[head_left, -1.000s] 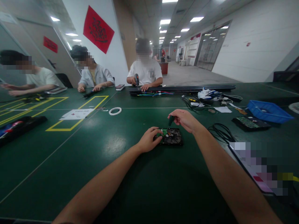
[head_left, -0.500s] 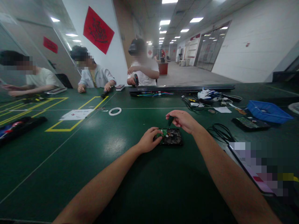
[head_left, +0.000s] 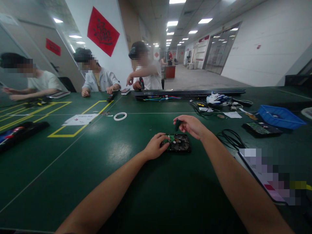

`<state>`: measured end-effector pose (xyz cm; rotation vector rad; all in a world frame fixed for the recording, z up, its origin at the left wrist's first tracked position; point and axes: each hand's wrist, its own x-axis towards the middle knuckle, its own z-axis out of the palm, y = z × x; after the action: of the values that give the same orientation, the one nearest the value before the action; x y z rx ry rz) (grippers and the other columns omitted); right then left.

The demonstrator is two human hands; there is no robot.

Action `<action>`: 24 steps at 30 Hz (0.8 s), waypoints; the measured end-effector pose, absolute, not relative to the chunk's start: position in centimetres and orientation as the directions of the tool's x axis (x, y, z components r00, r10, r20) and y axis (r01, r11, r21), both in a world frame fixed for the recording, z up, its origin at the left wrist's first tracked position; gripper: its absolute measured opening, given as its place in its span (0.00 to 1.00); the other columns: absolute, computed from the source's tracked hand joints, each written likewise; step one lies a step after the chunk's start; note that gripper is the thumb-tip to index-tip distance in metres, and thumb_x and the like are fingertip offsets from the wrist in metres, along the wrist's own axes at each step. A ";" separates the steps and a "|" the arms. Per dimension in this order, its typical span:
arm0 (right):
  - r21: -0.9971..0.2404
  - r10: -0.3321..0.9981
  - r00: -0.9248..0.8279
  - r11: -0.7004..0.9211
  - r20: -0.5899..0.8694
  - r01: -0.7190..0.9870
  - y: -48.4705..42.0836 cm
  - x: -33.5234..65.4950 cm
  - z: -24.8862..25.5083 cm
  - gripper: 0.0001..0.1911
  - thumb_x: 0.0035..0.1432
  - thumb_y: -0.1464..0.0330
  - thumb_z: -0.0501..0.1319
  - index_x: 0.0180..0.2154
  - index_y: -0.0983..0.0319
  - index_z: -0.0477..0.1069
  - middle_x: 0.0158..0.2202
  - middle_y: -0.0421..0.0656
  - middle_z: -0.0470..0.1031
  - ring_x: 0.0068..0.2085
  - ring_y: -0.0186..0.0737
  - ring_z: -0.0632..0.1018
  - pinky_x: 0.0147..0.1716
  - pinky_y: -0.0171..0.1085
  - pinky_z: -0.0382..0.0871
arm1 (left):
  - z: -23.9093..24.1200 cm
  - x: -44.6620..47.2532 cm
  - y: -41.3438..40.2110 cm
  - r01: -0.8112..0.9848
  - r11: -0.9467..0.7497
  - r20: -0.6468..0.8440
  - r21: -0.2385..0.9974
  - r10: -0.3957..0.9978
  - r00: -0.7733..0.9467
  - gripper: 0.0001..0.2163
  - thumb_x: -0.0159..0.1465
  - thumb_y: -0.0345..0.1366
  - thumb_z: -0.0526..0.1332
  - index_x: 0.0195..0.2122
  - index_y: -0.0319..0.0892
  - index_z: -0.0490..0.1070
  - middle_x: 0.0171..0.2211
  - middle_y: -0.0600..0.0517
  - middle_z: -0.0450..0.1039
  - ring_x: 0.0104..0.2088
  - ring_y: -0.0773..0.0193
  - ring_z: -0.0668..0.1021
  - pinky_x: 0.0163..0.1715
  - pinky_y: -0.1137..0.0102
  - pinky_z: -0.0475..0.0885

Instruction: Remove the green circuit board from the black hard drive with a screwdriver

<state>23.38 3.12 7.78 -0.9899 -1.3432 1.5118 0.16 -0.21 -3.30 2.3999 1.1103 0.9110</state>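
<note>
A black electronic housing [head_left: 182, 145] with a green circuit board [head_left: 172, 138] and some wires inside lies flat on the green table. My left hand [head_left: 157, 146] grips its left end, with fingers over the board and the thumb along the near side. Above the far edge, my right hand [head_left: 191, 125] is closed around the dark handle of a screwdriver [head_left: 177, 125], which points down into the housing. Its tip is too small to make out against the board.
To the right lie a black cable [head_left: 230, 138], another circuit board unit [head_left: 262, 129] and a blue basket [head_left: 280, 116]. A white ring [head_left: 120, 116] and a paper sheet [head_left: 79, 119] are on the left. Long dark bars [head_left: 190, 93] lie at the back, before a co-worker [head_left: 148, 71].
My hands, the screwdriver and the housing stay almost where they were. Across the table, a co-worker has lowered and stretched an arm toward the left.
</note>
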 end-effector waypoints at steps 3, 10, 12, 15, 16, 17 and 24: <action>-0.996 0.951 -0.308 -0.037 -0.010 -0.080 3.0 23.4 7.9 0.09 0.61 0.69 0.60 0.38 0.65 0.77 0.38 0.51 0.80 0.23 0.32 0.71 0.19 0.33 0.61 | -3.3 0.1 -0.2 0.546 -0.637 0.412 0.545 0.770 0.488 0.14 0.68 0.39 0.61 0.54 0.47 0.73 0.57 0.43 0.68 0.61 0.52 0.70 0.61 0.55 0.67; -0.998 0.959 -0.284 -0.020 -0.003 -0.055 2.8 23.3 8.0 0.08 0.61 0.68 0.60 0.37 0.65 0.76 0.37 0.51 0.80 0.22 0.31 0.71 0.18 0.32 0.59 | -3.2 0.1 -0.3 0.551 -0.637 0.410 0.538 0.770 0.489 0.14 0.68 0.39 0.61 0.54 0.47 0.73 0.57 0.43 0.68 0.61 0.52 0.70 0.61 0.55 0.66; -0.999 0.959 -0.285 -0.013 0.001 -0.048 2.8 23.3 8.0 0.09 0.61 0.67 0.60 0.37 0.65 0.76 0.38 0.51 0.80 0.22 0.32 0.70 0.17 0.32 0.59 | -3.2 0.2 -0.3 0.554 -0.635 0.411 0.539 0.772 0.485 0.14 0.68 0.39 0.61 0.54 0.47 0.73 0.57 0.43 0.68 0.61 0.52 0.70 0.61 0.55 0.67; -0.999 0.961 -0.275 -0.002 0.007 -0.034 2.9 23.2 8.0 0.09 0.60 0.67 0.60 0.37 0.65 0.76 0.38 0.51 0.80 0.22 0.31 0.70 0.17 0.32 0.58 | -3.2 0.2 -0.3 0.552 -0.638 0.412 0.536 0.769 0.489 0.14 0.68 0.39 0.61 0.54 0.47 0.73 0.57 0.43 0.68 0.61 0.52 0.70 0.61 0.55 0.67; -1.000 0.962 -0.273 0.001 0.009 -0.030 2.9 23.2 7.9 0.09 0.60 0.67 0.60 0.36 0.65 0.76 0.38 0.51 0.80 0.22 0.31 0.70 0.17 0.32 0.58 | -3.2 0.2 -0.3 0.550 -0.641 0.413 0.535 0.767 0.492 0.14 0.68 0.39 0.61 0.54 0.47 0.73 0.57 0.43 0.68 0.61 0.52 0.70 0.61 0.55 0.67; -1.000 0.962 -0.272 0.003 0.010 -0.027 2.9 23.3 7.9 0.09 0.60 0.67 0.60 0.36 0.65 0.77 0.38 0.51 0.80 0.22 0.31 0.69 0.16 0.32 0.57 | -3.2 0.2 -0.3 0.549 -0.643 0.415 0.534 0.765 0.492 0.14 0.68 0.39 0.61 0.54 0.47 0.73 0.57 0.43 0.68 0.61 0.52 0.70 0.61 0.55 0.66; -1.000 0.965 -0.260 0.027 0.027 -0.004 3.0 23.3 7.7 0.08 0.58 0.66 0.62 0.35 0.64 0.77 0.37 0.50 0.81 0.22 0.31 0.68 0.17 0.32 0.56 | -3.1 0.2 -0.3 0.550 -0.640 0.409 0.537 0.768 0.493 0.14 0.68 0.39 0.61 0.54 0.47 0.73 0.57 0.44 0.68 0.61 0.52 0.70 0.61 0.55 0.67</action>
<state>23.29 3.04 7.67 -1.0531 -1.4124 1.3792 0.16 -0.34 -3.12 2.4065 1.1043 0.9086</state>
